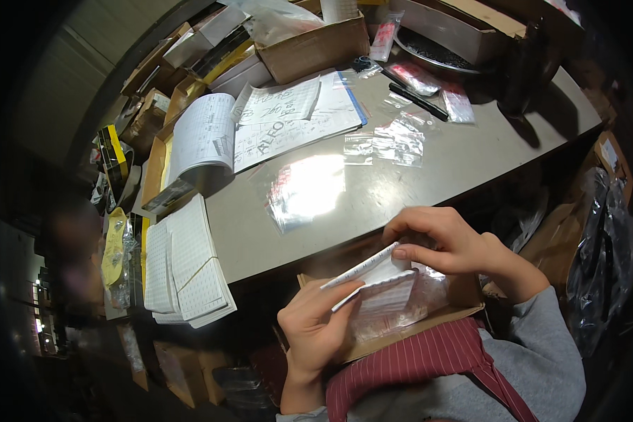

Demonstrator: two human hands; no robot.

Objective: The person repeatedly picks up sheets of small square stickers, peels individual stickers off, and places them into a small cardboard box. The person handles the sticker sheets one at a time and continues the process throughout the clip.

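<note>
Over the open cardboard box (464, 309) at my lap, both hands hold a folded white printed sheet (362, 267), bent so that two edges stand up. My left hand (316, 323) grips its near left end, the fold between thumb and fingers. At the far right end, my right hand (439, 239) pinches the sheet with thumb and curled fingers. Beneath the sheet, clear plastic bags (383, 320) lie in the box. A banded stack of white printed sheets (207, 292) rests at the table's left edge.
On the grey table (253, 243) are small clear zip bags (397, 144), a glossy plastic bag pile (306, 190), a black marker (418, 102) and an open notebook (204, 133). Cardboard boxes (313, 49) line the back. A dark upright object (520, 77) stands at the right.
</note>
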